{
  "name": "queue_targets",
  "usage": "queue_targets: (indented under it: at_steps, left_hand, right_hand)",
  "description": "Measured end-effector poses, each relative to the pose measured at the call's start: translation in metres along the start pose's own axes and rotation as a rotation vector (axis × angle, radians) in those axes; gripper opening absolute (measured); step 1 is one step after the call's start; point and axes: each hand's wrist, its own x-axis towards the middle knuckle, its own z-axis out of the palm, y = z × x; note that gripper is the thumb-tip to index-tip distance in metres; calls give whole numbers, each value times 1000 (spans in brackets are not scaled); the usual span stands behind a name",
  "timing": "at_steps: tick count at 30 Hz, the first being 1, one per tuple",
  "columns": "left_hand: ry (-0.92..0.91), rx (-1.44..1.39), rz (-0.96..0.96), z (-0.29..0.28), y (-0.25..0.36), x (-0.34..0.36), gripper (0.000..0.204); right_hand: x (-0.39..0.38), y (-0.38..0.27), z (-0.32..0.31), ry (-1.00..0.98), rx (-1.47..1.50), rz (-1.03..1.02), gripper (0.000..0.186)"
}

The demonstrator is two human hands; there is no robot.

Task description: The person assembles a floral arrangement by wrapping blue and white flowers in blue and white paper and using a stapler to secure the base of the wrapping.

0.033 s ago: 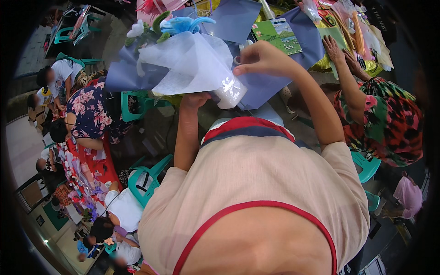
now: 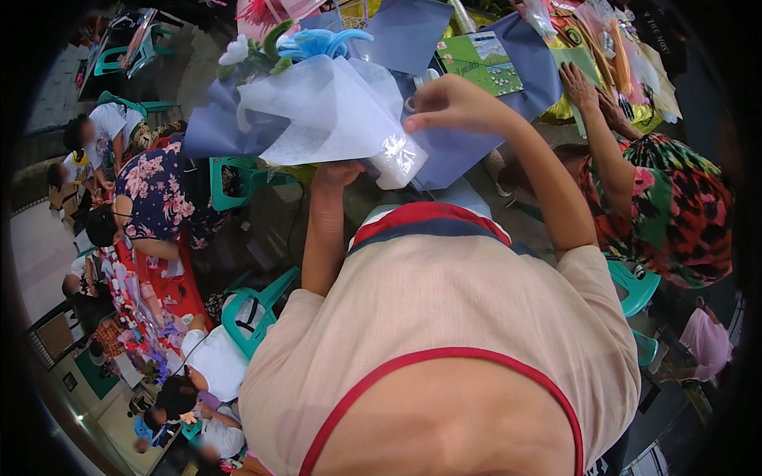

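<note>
A bouquet wrapped in white translucent paper (image 2: pixel 333 111) leans over the near table edge, its clear-plastic-covered white base (image 2: pixel 399 163) toward me. Blue fuzzy petals (image 2: pixel 325 44) and a white flower (image 2: pixel 235 51) with green leaves stick out at its far end. From below, my left hand (image 2: pixel 340 173) grips the bouquet; the paper hides most of its fingers. My right hand (image 2: pixel 456 105) is beside the base, thumb and fingers pinched together. A pale ring-shaped edge shows by those fingertips, too little to name, and whatever they hold is hidden.
Blue-violet wrapping sheets (image 2: pixel 405 36) and a green flat box (image 2: pixel 480 63) lie on the table. At right, a person's hands (image 2: pixel 583 87) rest near craft materials. Green plastic chairs (image 2: pixel 258 309) and other people stand or sit around, with a red-covered table (image 2: pixel 178 289) at left.
</note>
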Motion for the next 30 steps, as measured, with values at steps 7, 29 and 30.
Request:
queue_targets:
  at_steps: [7, 29, 30]
  left_hand:
    - [1, 8, 24, 12, 7, -1, 44]
    - [-62, -41, 20, 27, 31, -15, 37]
    - [-66, -44, 20, 27, 32, -15, 37]
  right_hand:
    - [-11, -10, 14, -336, 413, 116, 40]
    - [-20, -48, 0, -314, 82, 68, 32]
    - [-20, -46, 4, -312, 82, 69, 32]
